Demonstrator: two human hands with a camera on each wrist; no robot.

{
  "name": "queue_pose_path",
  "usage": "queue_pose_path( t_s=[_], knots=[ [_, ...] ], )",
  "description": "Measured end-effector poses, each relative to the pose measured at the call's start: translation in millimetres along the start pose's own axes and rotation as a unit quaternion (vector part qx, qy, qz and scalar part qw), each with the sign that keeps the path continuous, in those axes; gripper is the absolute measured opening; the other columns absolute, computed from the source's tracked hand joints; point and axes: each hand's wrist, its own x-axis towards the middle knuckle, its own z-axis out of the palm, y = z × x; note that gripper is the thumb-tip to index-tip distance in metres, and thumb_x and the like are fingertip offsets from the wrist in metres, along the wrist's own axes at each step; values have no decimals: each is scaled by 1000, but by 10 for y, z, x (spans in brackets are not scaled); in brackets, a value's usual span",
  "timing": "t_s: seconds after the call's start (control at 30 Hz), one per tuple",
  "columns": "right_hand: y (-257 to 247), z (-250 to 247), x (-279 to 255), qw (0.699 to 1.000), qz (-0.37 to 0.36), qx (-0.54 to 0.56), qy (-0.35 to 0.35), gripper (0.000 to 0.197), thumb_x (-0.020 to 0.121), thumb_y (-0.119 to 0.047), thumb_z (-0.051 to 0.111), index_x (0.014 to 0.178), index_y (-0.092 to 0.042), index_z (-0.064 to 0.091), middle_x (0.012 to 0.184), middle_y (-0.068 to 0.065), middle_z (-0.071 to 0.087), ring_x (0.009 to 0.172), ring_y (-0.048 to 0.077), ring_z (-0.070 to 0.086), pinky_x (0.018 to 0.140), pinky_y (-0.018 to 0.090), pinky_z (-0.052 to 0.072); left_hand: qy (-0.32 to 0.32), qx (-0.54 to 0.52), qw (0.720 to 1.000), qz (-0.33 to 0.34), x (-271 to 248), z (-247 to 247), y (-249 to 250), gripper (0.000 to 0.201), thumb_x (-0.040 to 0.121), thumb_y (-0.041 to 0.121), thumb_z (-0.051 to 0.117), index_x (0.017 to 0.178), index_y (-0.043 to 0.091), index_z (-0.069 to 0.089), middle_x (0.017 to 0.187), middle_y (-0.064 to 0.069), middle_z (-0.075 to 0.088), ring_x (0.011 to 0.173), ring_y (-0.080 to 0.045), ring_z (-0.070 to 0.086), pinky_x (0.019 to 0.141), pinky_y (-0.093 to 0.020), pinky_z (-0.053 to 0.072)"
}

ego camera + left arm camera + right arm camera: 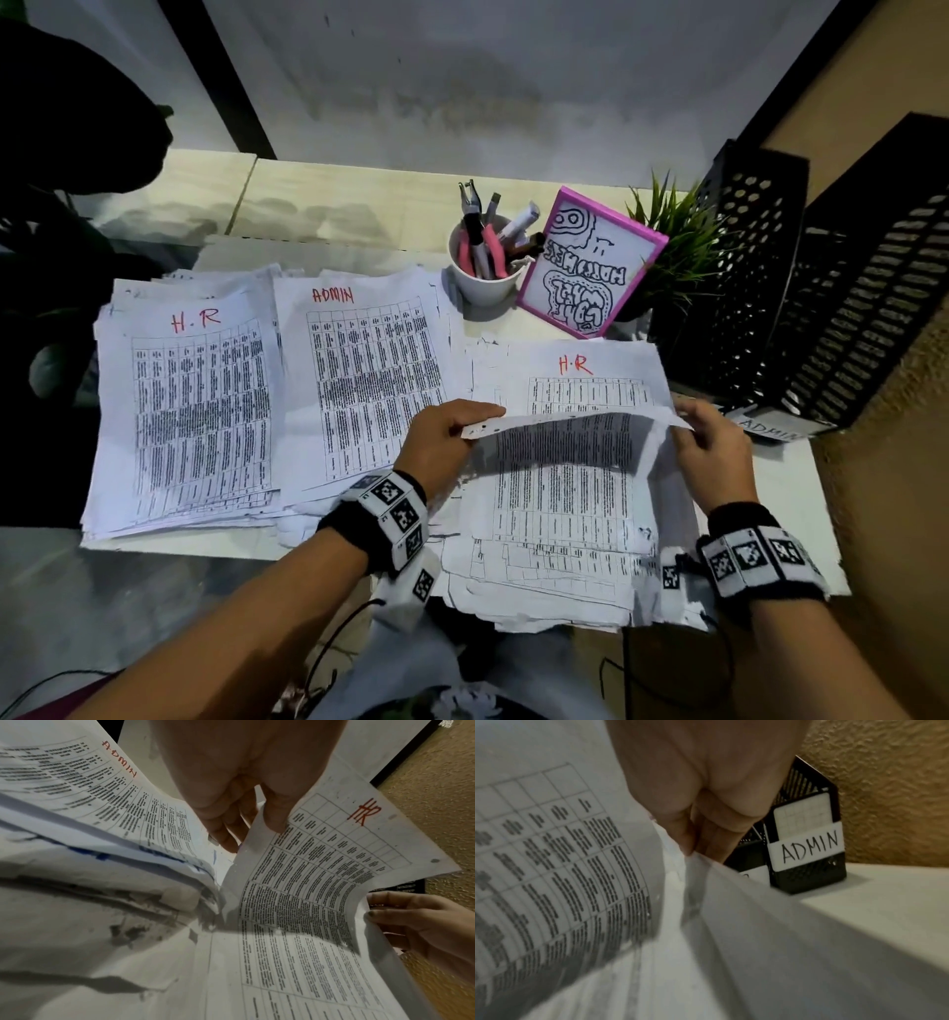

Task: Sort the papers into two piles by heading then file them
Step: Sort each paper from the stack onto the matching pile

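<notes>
Three paper stacks lie on the white desk. The far-left pile (195,411) is headed H.R in red, and the middle pile (369,380) is headed ADMIN. The unsorted stack (565,514) lies at the right, under both hands. Its top sheet (570,437) is lifted and bowed, and carries a red HR heading (363,812). My left hand (452,426) pinches the sheet's left top corner. My right hand (711,442) pinches its right edge. The sheet beneath (575,367) is also headed H.R.
Two black mesh file holders (821,288) stand at the right against the tan wall, the nearer labelled ADMIN (808,846). A white cup of pens and pliers (485,267), a pink-framed drawing (590,262) and a small green plant (678,246) sit behind the stacks.
</notes>
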Motion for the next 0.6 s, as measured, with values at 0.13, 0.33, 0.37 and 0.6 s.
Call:
queue_pose_path(
  t_s=[0.13, 0.33, 0.37, 0.6],
  knots=[
    [-1, 91, 76, 996, 46, 71, 19, 26, 78, 10, 66, 88, -13, 64, 78, 1, 62, 66, -4, 59, 65, 5, 48, -6, -4, 1000, 13, 14, 26, 40, 38, 78, -24, 52, 97, 3, 71, 90, 1, 67, 75, 5, 63, 66, -6, 49],
    [20, 142, 124, 994, 36, 99, 31, 22, 82, 11, 62, 82, -11, 63, 71, -1, 64, 59, -8, 60, 61, 7, 49, 6, -14, 1000, 18, 28, 31, 49, 19, 85, -11, 57, 99, -7, 69, 89, -3, 68, 75, 5, 64, 65, -6, 48],
    [-3, 138, 124, 993, 34, 110, 33, 22, 83, 11, 60, 80, -11, 63, 72, -3, 64, 60, -10, 58, 62, 5, 46, 10, -16, 1000, 7, 35, 31, 47, 19, 85, -10, 58, 98, -3, 69, 87, 1, 69, 74, 3, 65, 64, -6, 48],
    [-45, -19, 22, 962, 36, 264, 53, 44, 77, 9, 66, 70, -33, 75, 75, -18, 72, 77, -3, 65, 77, 14, 51, 23, 5, 1000, 8, 122, 41, 52, 18, 81, -6, 65, 97, 0, 71, 113, 0, 63, 96, -2, 62, 74, -5, 47]
  ],
)
